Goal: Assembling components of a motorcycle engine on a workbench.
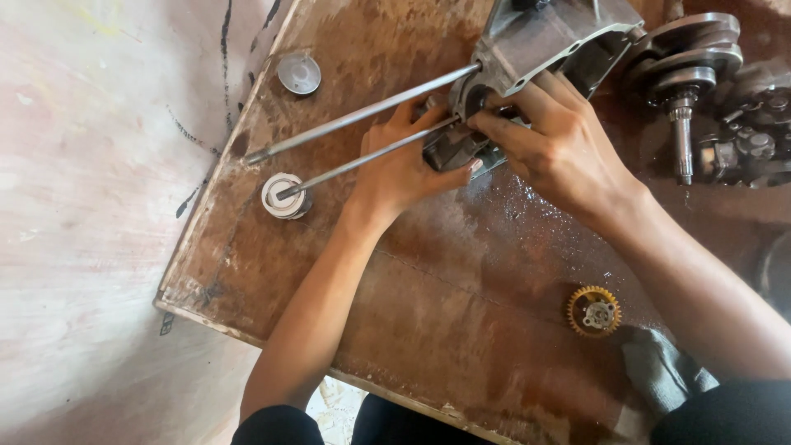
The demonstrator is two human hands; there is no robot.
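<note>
Head view: nearest the body, the desk (428,330) shows its chipped front edge, with a grey rag (663,371) and a small brass gear (593,311) lying on the oil-stained brown top by the right forearm. The middle of the top is bare. Further out, the left hand (404,169) curls its fingers around the lower end of a grey metal engine casing (535,58), while the right hand (560,144) presses on the casing's edge from the other side, seemingly pinching a small part there, though the fingers hide it. Two long steel studs (362,124) run leftward from the casing toward the desk's left edge, one ending at a round metal cap (285,196); another disc (298,73) lies further out. A crankshaft (684,70) rests at the far right. Pale floor (91,206) lies left.
</note>
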